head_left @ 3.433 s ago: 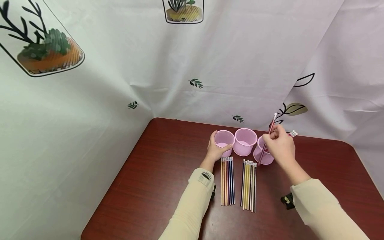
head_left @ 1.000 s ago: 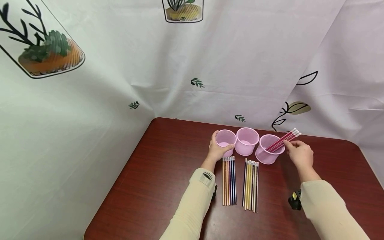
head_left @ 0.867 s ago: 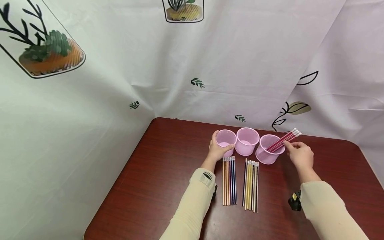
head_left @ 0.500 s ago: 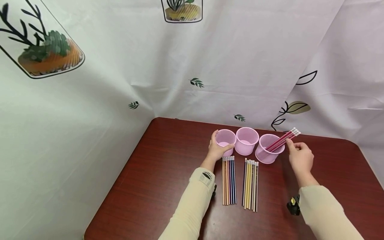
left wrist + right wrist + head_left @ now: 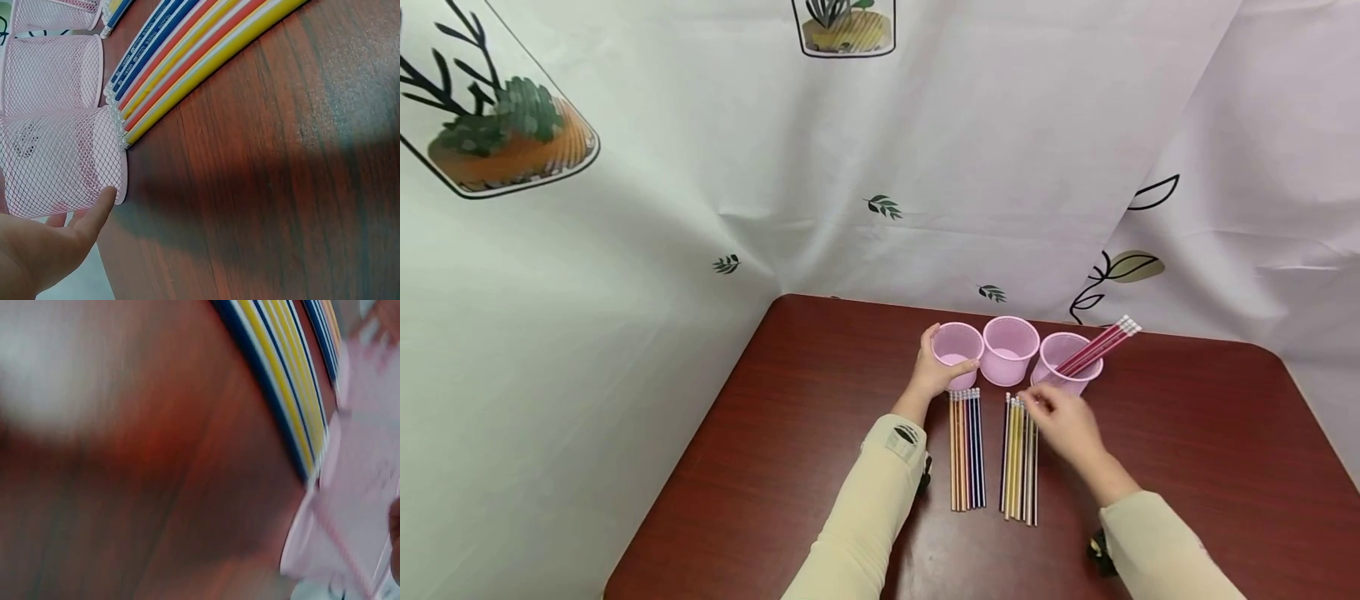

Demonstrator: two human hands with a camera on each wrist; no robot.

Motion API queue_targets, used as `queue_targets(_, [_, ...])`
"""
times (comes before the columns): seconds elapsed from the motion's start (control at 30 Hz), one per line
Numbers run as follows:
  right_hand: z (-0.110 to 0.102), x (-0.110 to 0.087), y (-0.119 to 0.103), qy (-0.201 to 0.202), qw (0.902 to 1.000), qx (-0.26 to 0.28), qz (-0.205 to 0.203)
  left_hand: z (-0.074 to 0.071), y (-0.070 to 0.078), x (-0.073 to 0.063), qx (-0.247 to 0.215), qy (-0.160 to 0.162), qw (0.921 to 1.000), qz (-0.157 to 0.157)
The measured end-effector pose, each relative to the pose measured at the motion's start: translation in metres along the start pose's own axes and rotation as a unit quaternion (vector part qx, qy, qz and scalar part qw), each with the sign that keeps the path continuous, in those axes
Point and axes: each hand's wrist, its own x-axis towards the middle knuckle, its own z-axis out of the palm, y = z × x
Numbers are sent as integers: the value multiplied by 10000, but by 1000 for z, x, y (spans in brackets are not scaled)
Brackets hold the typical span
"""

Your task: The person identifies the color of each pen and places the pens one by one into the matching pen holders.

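Observation:
My left hand [image 5: 928,372] holds the left pink mesh pencil cup [image 5: 959,340], thumb across its front and fingers round the far side. In the left wrist view the thumb lies along the mesh near the base. My right hand [image 5: 1063,421] is over the eraser ends of the right row of pencils [image 5: 1018,471], blurred, with nothing visible in its fingers; whether it touches them I cannot tell. Dark blue, yellow and silvery pencils make up that row. Red pencils [image 5: 1096,346] lean in the right pink mesh cup [image 5: 1051,354], eraser ends up.
Between the other two stands the middle pink mesh cup [image 5: 1009,367]. A left row of pencils [image 5: 967,454], orange, yellow and dark blue, lies below the left cup. The brown table [image 5: 805,433] meets a white patterned cloth [image 5: 850,250] behind.
A red pencil held in my right hand earlier now rests with the others in the right cup. My right hand has let go and moved left and nearer. My left hand stays on its cup.

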Motion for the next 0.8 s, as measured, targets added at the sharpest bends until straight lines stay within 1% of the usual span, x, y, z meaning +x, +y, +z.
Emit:
queue_targets(0.07, [14,-2,-7,-693,9973,-80,-234,-1,0,1,57,-41,9999,-84])
queue_targets(0.13, [28,-4,-13,-1219,9918,-119,-363,-2,0,1,127,-81,9997,-206])
queue_targets(0.2, [39,-6,-18,-1584,9858,-157,-539,-2,1,1,219,-108,9992,-326])
queue_targets(0.3, [52,-9,-22,-1886,9787,-231,-775,-3,2,0,297,-146,9986,-419])
queue_targets(0.37, [57,-12,-23,-1987,9757,-334,-861,-2,3,0,323,-164,9983,-451])
queue_targets(0.43, [61,-13,-24,-2036,9742,-449,-858,-2,3,-1,334,-160,9982,-469])
queue_targets(0.5, [63,-15,-25,-2071,9738,-511,-789,-2,3,-1,347,-143,9982,-465])
queue_targets(0.63, [66,-16,-26,-2015,9753,-611,-668,-2,3,-1,388,-109,9981,-459])
queue_targets(0.73, [66,-16,-29,-2025,9742,-822,-569,-2,3,-1,387,-94,9981,-466])
queue_targets(0.8, [67,-15,-30,-2080,9717,-1022,-455,-1,2,0,378,-87,9981,-469])
